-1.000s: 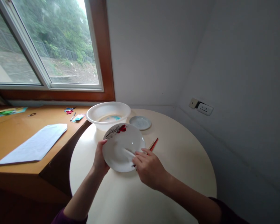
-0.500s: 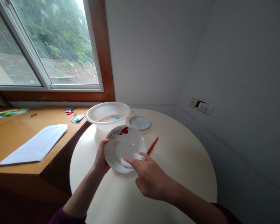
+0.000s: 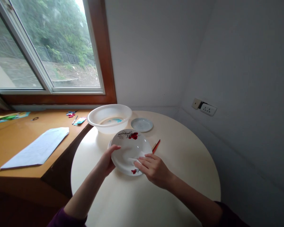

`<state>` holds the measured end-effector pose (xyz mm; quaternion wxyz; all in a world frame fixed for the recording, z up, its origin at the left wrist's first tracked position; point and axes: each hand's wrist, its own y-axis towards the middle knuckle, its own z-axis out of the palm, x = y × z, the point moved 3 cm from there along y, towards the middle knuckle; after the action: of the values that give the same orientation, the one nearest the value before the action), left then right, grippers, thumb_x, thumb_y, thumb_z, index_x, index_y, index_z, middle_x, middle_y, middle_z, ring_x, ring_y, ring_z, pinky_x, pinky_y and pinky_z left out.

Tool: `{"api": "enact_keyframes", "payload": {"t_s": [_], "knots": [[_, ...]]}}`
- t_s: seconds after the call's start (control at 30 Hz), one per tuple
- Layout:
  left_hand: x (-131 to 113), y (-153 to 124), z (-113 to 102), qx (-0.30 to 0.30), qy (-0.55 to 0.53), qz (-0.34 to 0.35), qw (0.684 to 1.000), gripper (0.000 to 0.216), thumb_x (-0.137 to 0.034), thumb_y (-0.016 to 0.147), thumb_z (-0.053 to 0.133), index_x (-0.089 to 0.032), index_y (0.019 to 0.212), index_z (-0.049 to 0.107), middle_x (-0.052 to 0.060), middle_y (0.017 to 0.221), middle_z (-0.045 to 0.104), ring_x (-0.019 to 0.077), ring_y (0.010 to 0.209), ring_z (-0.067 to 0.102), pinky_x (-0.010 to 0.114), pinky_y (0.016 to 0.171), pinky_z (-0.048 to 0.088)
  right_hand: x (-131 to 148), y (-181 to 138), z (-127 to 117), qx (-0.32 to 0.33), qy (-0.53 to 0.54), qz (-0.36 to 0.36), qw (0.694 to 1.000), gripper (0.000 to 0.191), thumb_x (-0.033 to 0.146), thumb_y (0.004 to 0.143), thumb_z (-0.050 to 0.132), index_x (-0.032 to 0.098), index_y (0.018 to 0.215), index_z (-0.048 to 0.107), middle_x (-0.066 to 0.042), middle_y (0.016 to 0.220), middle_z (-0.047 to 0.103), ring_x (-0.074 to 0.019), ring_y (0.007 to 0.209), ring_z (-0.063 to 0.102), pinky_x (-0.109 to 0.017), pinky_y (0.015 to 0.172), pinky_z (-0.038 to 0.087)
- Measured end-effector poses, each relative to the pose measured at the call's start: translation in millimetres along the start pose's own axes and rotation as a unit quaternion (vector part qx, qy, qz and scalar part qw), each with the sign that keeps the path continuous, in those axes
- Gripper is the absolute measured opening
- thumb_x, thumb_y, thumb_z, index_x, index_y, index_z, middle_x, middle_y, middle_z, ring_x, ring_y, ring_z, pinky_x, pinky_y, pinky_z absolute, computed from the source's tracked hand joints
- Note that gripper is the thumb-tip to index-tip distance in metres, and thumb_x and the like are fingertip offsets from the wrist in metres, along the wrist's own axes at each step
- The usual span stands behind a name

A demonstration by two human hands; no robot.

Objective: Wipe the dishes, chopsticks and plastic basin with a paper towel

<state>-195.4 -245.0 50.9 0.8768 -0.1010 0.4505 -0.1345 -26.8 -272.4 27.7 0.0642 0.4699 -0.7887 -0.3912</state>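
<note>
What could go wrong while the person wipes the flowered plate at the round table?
1. The left hand grips the plate only at its rim; the push of the right hand with the white cloth could make it slip onto the table.
2. The chopsticks lie right beside the plate; the right hand could knock them away.
3. The basin stands close behind; a bump may spill its contents.

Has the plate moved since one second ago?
Yes. Judged against the basin, the plate has shifted right, toward the small dish, and its red flower now sits closer to that dish.
</note>
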Motion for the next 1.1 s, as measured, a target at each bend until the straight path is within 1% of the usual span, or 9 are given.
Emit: {"api": "enact_keyframes", "payload": {"t_s": [0.13, 0.27, 0.37, 0.5, 0.63, 0.8, 0.87, 0.97, 1.1], "knots": [[17, -3, 7, -0.063, -0.026, 0.071, 0.995, 0.021, -0.017, 0.058, 0.061, -0.011, 0.078, 0.062, 0.007, 0.068, 0.068, 0.0251, 0.073, 0.066, 0.031, 0.064, 0.052, 11, 14, 1, -0.007, -0.011, 0.053, 0.999, 0.028, 0.008, 0.088, 0.035, 0.012, 0.095, 0.062, -0.007, 0.078, 0.069, -0.0163, 0.07, 0.062, -0.03, 0.062, 0.044], [5, 4, 4, -0.067, -0.021, 0.089, 0.994, 0.025, -0.023, 0.061, 0.06, -0.01, 0.082, 0.063, 0.007, 0.069, 0.068, 0.0251, 0.072, 0.065, 0.031, 0.062, 0.052, 20, 24, 4, -0.028, 0.011, 0.085, 0.996, 0.026, 0.008, 0.088, 0.037, 0.012, 0.095, 0.062, -0.006, 0.078, 0.069, -0.0159, 0.068, 0.061, -0.03, 0.061, 0.043], [-19, 9, -5, -0.039, 0.033, 0.06, 0.997, 0.031, -0.025, 0.063, 0.062, -0.008, 0.088, 0.064, 0.009, 0.07, 0.069, 0.025, 0.07, 0.065, 0.03, 0.058, 0.052, 18, 23, 5, -0.021, 0.048, 0.042, 0.998, 0.022, 0.01, 0.089, 0.04, 0.013, 0.094, 0.06, -0.005, 0.077, 0.069, -0.0141, 0.071, 0.062, -0.029, 0.064, 0.044], [-36, 11, -17, -0.027, 0.097, 0.008, 0.995, 0.033, -0.022, 0.063, 0.064, -0.007, 0.092, 0.064, 0.011, 0.071, 0.069, 0.0235, 0.063, 0.064, 0.03, 0.054, 0.051, 1, 12, -1, -0.033, 0.072, 0.005, 0.997, 0.021, 0.009, 0.089, 0.039, 0.016, 0.09, 0.059, -0.005, 0.084, 0.07, -0.0143, 0.082, 0.062, -0.033, 0.08, 0.043], [-17, 7, -13, -0.057, 0.051, 0.021, 0.997, 0.028, -0.015, 0.059, 0.062, -0.007, 0.087, 0.063, 0.01, 0.068, 0.068, 0.0216, 0.058, 0.063, 0.029, 0.052, 0.051, -13, 5, -8, -0.055, 0.053, 0.007, 0.997, 0.02, 0.009, 0.088, 0.04, 0.017, 0.086, 0.058, -0.005, 0.083, 0.07, -0.0143, 0.079, 0.062, -0.032, 0.078, 0.043], [15, 5, 9, -0.057, -0.07, 0.101, 0.991, 0.025, -0.008, 0.055, 0.061, -0.014, 0.079, 0.059, 0.002, 0.069, 0.066, 0.0184, 0.066, 0.064, 0.025, 0.06, 0.052, -5, 16, -9, -0.053, 0.037, 0.055, 0.996, 0.02, 0.008, 0.087, 0.041, 0.015, 0.089, 0.06, -0.005, 0.077, 0.069, -0.0151, 0.071, 0.061, -0.03, 0.068, 0.044], [16, 5, 12, -0.074, -0.087, 0.113, 0.987, 0.021, -0.01, 0.056, 0.06, -0.015, 0.076, 0.058, 0.001, 0.068, 0.066, 0.0183, 0.066, 0.064, 0.026, 0.06, 0.052, 0, 19, -8, -0.048, 0.04, 0.066, 0.996, 0.02, 0.008, 0.087, 0.041, 0.015, 0.088, 0.06, -0.004, 0.076, 0.069, -0.0149, 0.071, 0.061, -0.03, 0.067, 0.044], [5, 5, 7, -0.101, -0.074, 0.112, 0.986, 0.017, -0.012, 0.06, 0.06, -0.014, 0.077, 0.06, 0.002, 0.067, 0.066, 0.0181, 0.062, 0.064, 0.026, 0.056, 0.053, 0, 17, -8, -0.032, 0.059, 0.054, 0.996, 0.02, 0.009, 0.088, 0.041, 0.016, 0.088, 0.06, -0.004, 0.08, 0.069, -0.0142, 0.073, 0.061, -0.029, 0.069, 0.044], [-8, 4, -5, -0.095, -0.05, 0.076, 0.991, 0.013, -0.009, 0.067, 0.057, -0.012, 0.078, 0.063, 0.005, 0.064, 0.066, 0.0179, 0.057, 0.064, 0.026, 0.053, 0.053, -17, 7, -14, -0.024, 0.062, 0.018, 0.998, 0.022, 0.006, 0.089, 0.039, 0.016, 0.092, 0.059, -0.004, 0.085, 0.07, -0.0147, 0.085, 0.062, -0.034, 0.086, 0.041]]}}
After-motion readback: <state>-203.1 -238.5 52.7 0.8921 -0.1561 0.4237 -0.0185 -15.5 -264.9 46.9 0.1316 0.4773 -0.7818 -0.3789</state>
